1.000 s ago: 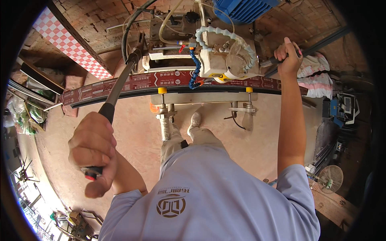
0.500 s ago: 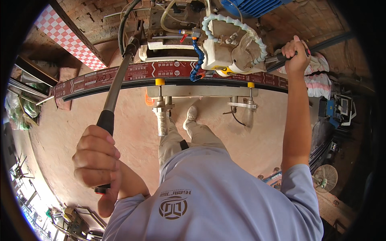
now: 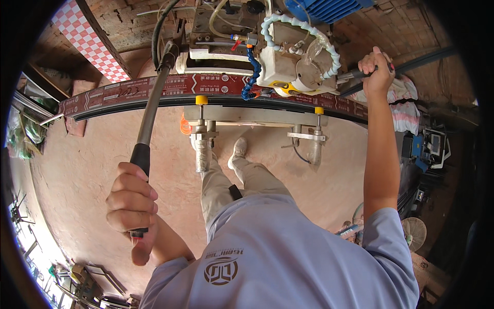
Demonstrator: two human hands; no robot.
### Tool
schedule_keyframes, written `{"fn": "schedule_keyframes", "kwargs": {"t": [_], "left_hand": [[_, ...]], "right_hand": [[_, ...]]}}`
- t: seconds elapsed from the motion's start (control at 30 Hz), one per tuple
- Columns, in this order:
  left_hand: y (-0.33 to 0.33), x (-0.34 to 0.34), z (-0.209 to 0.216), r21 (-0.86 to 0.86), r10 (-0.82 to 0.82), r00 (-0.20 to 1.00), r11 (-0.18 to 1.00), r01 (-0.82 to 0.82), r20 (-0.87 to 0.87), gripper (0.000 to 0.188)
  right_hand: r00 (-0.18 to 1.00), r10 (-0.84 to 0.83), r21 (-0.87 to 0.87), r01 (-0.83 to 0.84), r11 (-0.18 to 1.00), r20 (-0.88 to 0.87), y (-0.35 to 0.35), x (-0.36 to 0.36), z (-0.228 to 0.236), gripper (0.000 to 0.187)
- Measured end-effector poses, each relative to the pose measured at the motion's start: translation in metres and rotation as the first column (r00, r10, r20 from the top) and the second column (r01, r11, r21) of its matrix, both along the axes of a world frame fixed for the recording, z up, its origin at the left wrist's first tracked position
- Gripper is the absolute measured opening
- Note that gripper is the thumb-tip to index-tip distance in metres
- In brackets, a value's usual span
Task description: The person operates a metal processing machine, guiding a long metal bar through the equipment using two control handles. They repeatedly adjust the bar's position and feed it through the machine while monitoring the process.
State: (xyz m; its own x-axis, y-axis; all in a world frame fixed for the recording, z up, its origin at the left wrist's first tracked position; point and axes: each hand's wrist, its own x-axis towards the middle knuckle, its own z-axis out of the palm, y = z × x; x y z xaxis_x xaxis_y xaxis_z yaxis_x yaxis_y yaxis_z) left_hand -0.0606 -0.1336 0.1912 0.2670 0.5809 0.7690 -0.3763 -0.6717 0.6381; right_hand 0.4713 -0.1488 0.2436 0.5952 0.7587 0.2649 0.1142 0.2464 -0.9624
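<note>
My left hand [image 3: 131,203] is wrapped around the black grip of a long metal lever [image 3: 154,103], which slants up to a joint on the machine. At the right, my right hand [image 3: 378,72] is closed on the black grip of a shorter handle [image 3: 350,76] beside the white machine head [image 3: 278,69]. A long profile [image 3: 118,94] with dark red printed film and a black edge lies across the machine under the head. Two yellow-capped clamps, a left one [image 3: 201,100] and a right one [image 3: 319,110], stand at its near side. The cutting point is hidden.
A blue segmented hose [image 3: 250,72] and a pale one [image 3: 337,59] curve around the head, below a blue finned motor [image 3: 329,9]. White sacks [image 3: 404,105] and a fan [image 3: 413,233] stand at the right. A red-and-white checked panel [image 3: 92,41] leans at the far left.
My left hand and the lever's grip have shifted slightly to the right in view. My right hand keeps its hold on the handle. The whole view has moved a little.
</note>
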Motion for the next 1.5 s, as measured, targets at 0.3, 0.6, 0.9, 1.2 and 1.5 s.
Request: {"fn": "schedule_keyframes", "kwargs": {"t": [0.3,0.6,0.9,1.2,1.5], "left_hand": [[-0.017,-0.001,0.001,-0.138,0.034,0.999,0.990,-0.037,-0.022,0.070],[-0.020,0.007,0.013,-0.169,0.088,0.995,0.981,-0.093,-0.040,0.073],[-0.021,0.004,0.005,-0.160,0.085,0.996,0.983,-0.088,-0.022,0.073],[-0.020,0.008,0.002,-0.137,0.096,0.995,0.986,-0.096,-0.007,0.072],[-0.020,0.013,0.012,-0.141,0.083,0.996,0.986,-0.085,-0.016,0.069]], "right_hand": [[0.999,0.013,0.001,-0.013,1.000,-0.048,-0.005,-0.003,-0.003,0.034],[0.992,-0.023,0.009,0.024,1.000,-0.128,-0.005,-0.012,0.001,0.030],[0.989,-0.037,0.039,0.043,0.998,-0.143,0.007,-0.032,-0.002,0.034],[0.982,-0.085,0.039,0.092,0.995,-0.168,0.011,-0.033,-0.003,0.031],[0.964,-0.231,0.050,0.239,0.970,-0.133,0.018,-0.031,-0.003,0.032]]}}
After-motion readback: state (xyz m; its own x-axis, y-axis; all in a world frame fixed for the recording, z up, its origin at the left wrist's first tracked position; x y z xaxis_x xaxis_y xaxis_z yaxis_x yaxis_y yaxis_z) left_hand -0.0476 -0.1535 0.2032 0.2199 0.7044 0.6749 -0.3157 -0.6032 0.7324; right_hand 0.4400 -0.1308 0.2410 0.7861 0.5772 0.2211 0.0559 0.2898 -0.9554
